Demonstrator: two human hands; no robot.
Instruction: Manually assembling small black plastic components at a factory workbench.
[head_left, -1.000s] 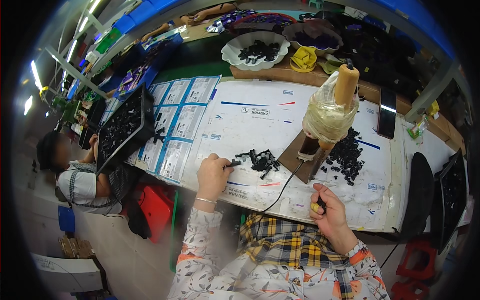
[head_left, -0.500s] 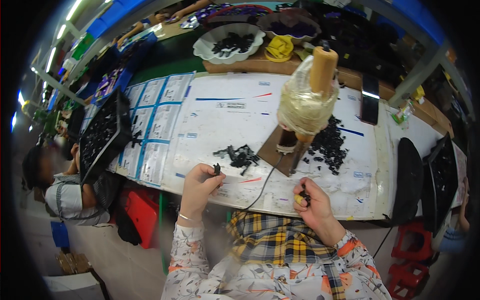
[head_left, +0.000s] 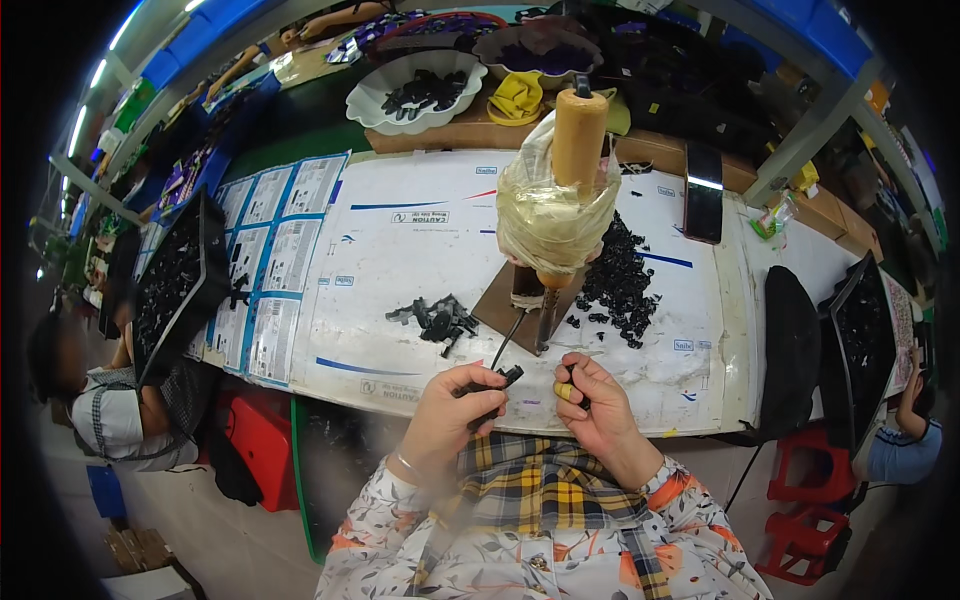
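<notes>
My left hand (head_left: 458,405) is closed, pinching a small black plastic piece (head_left: 511,377) between thumb and fingertips, close to the table's front edge. Facing it at a short distance, my right hand (head_left: 605,410) is also closed. Its fingers grip something small and black that they mostly hide; a yellow band (head_left: 565,391) wraps one finger. Beyond both hands stands a corded device with a wooden handle (head_left: 579,135) and a wrapping of clear plastic (head_left: 548,225), on a brown base (head_left: 500,305). Longer black pieces (head_left: 440,322) lie left of it, and a heap of small black parts (head_left: 622,285) lies right.
White scalloped bowls, one with black parts (head_left: 364,107), stand at the back beside a yellow cloth (head_left: 516,97). A phone (head_left: 703,190) lies at the back right. Black trays flank the table, left (head_left: 215,265) and right (head_left: 838,345). Another person sits at the far left.
My left hand has moved right with its black piece, close to my right hand. The right hand has shifted slightly left. The whole view has turned a little, moving the scene leftward.
</notes>
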